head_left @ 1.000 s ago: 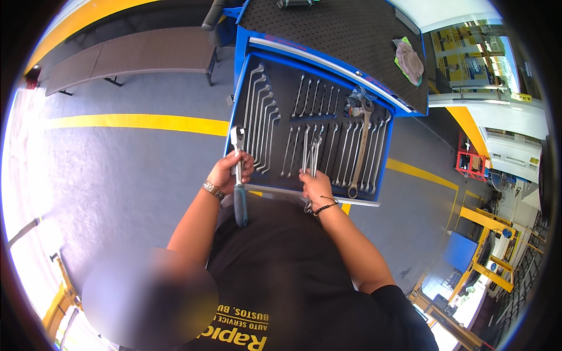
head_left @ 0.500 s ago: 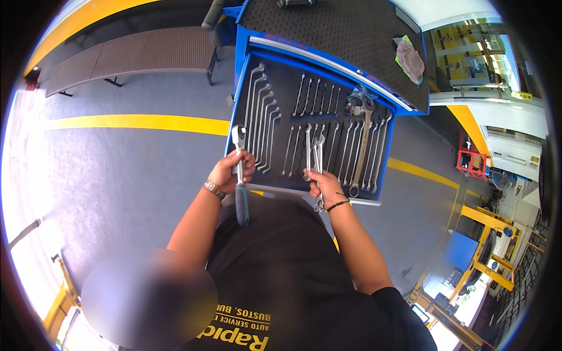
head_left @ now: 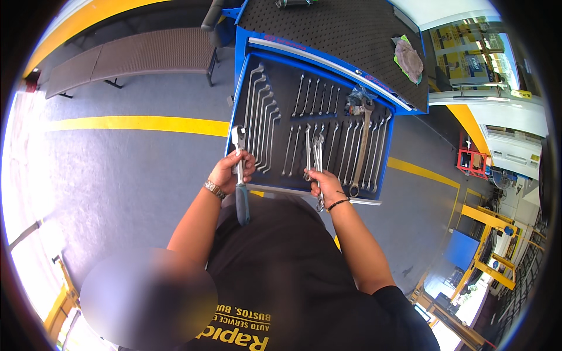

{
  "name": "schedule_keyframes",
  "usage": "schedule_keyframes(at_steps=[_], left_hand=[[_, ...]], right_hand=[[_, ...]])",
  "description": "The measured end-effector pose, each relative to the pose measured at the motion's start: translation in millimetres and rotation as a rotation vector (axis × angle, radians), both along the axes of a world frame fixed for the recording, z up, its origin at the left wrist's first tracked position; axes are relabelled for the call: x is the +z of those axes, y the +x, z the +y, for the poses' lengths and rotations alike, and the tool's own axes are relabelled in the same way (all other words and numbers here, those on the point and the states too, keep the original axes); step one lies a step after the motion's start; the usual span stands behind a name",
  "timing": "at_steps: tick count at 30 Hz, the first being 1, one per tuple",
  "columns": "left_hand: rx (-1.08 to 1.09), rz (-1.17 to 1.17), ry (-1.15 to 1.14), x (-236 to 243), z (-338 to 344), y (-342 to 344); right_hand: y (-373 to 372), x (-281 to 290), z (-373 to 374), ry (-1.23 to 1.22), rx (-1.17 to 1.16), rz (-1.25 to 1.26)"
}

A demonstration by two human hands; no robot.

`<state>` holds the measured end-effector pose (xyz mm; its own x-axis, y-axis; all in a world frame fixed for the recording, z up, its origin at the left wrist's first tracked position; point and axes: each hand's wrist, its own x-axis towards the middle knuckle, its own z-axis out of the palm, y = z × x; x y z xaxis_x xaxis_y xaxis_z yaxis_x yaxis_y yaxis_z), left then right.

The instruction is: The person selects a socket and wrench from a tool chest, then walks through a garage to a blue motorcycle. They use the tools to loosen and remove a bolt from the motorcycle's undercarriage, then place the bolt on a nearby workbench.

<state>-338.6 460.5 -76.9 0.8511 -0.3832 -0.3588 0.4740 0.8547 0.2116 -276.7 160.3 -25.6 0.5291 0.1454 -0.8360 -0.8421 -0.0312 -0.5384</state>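
My left hand (head_left: 232,168) is closed around a ratchet (head_left: 242,205). Its square-drive head points away from me and its dark grey-blue grip hangs toward my shirt. In my right hand (head_left: 325,183) a small bunch of combination wrenches (head_left: 318,153) is gripped, their ends sticking out both above and below the fingers. Both hands hover over the near edge of a pulled-out blue drawer (head_left: 284,88). Inside it, offset ring wrenches (head_left: 257,111) lie in a row at the left, and slimmer wrenches (head_left: 350,146) are lined up at the middle and right.
One large, tan-coloured wrench (head_left: 363,137) lies in the drawer near a clear plastic bag (head_left: 358,99). Above the drawer is the cabinet's black ribbed top (head_left: 328,32), with a rag (head_left: 408,60) on it. A brown bench (head_left: 146,55) stands far left. Yellow equipment (head_left: 489,234) is at the right.
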Motion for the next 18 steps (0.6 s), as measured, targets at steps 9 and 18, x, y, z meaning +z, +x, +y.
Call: schedule_keyframes(at_steps=[9,18], left_hand=[[-0.018,0.0,0.014,3.3,-0.9,0.9],[0.114,-0.026,0.018,12.0,11.4,-16.2]], right_hand=[[33.2,-12.0,31.0,-0.287,0.215,-0.218],[-5.2,33.8,-13.0,-0.321,0.268,-0.427]])
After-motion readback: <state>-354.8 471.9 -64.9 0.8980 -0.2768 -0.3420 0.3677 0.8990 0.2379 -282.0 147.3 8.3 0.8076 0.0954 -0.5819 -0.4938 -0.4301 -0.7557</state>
